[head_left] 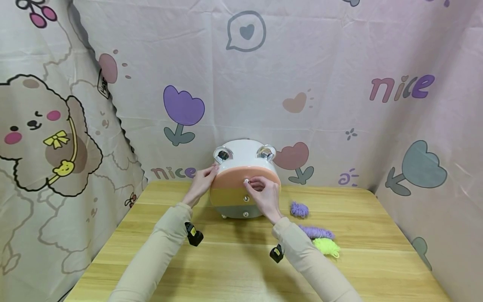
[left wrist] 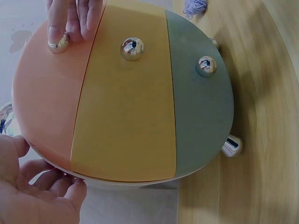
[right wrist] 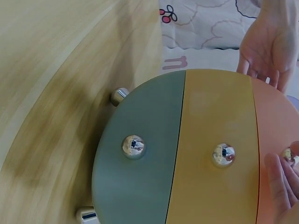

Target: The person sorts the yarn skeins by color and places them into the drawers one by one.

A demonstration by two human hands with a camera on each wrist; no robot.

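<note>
A small frog-shaped drawer cabinet (head_left: 241,167) stands on the table, white on top with two shiny ring-rimmed eyes. Its rounded front has a pink drawer (left wrist: 49,102), a yellow drawer (left wrist: 126,102) and a grey-green drawer (left wrist: 201,107), all closed, each with a silver knob. My right hand (head_left: 264,195) pinches the pink drawer's knob (left wrist: 58,45) between thumb and fingers. At the cabinet's upper left side, my left hand (head_left: 201,184) rests against the white shell, fingertips partly hidden behind its edge in the right wrist view.
Right of the cabinet lie a purple yarn bundle (head_left: 299,209), a longer purple yarn skein (head_left: 317,232) and a neon yellow yarn skein (head_left: 326,247), close to my right forearm. A printed curtain (head_left: 241,84) hangs behind the wooden table (head_left: 226,268) and along its sides.
</note>
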